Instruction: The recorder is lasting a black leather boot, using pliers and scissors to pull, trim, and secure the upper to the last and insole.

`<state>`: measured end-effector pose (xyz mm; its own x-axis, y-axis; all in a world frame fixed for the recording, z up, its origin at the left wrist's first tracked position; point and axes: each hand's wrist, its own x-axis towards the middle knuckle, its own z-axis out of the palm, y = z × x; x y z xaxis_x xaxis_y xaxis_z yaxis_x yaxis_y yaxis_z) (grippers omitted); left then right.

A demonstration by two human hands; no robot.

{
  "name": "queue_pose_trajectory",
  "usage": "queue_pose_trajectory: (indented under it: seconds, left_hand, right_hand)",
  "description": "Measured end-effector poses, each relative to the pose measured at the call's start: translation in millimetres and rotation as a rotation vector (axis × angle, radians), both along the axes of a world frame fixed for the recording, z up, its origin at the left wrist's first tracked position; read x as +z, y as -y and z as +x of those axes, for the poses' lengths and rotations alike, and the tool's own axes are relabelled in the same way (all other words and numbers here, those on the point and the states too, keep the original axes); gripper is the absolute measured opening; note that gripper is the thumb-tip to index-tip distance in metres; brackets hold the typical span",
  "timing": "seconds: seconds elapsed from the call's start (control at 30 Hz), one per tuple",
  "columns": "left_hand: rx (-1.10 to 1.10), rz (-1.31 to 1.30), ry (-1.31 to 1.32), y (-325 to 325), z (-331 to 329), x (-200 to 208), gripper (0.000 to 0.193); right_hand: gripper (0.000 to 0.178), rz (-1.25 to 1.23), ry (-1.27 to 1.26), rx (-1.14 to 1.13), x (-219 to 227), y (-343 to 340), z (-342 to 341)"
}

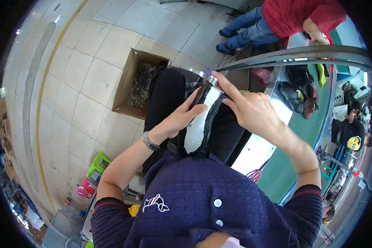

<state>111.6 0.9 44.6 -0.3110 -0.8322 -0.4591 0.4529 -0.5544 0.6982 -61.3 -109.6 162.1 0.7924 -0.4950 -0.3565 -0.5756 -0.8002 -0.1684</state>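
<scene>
A black shoe [200, 118] lies lengthwise over my lap, its pale sole side facing up and its narrow black sides showing along the edges. My left hand [182, 118] grips it from the left, thumb pressed onto the pale bottom and fingers along the side. At the far end of the shoe is a shiny metal piece [211, 79]. My right hand [252, 105] reaches over from the right. Its index finger rests at that metal piece, and its thumb is beside the shoe's edge. The other right fingers are curled and partly hidden.
An open cardboard box [119, 97] with dark, stringy scraps stands on the tiled floor ahead left. Right of me runs a green conveyor belt [293, 140] carrying several dark shoes [292, 97]. A curved metal rail [293, 56] crosses ahead; beyond it stands a co-worker in red [293, 18].
</scene>
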Motion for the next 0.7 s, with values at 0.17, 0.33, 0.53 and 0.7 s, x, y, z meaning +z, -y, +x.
queue_pose_trajectory:
  seconds: [0.17, 0.33, 0.53, 0.7]
  left_hand:
    - [-0.057, -0.027, -0.064, 8.7, 1.2, -3.5, 0.074]
    - [-0.06, -0.008, -0.012, 7.0, 11.0, -9.2, 0.087]
    - [-0.095, 0.034, -0.089, 13.3, 16.1, 1.8, 0.089]
    - [-0.11, 0.023, -0.071, 7.6, 13.4, -3.2, 0.096]
  right_hand:
    - [0.065, 0.039, 0.167, -0.152, -36.1, -4.9, -13.8]
    - [0.069, -0.032, 0.446, 0.004, 2.3, -15.3, 1.2]
    - [0.066, -0.004, 0.122, -0.022, -10.2, -13.4, -6.8]
    - [0.065, -0.038, 0.315, -0.031, -25.9, -37.9, -18.4]
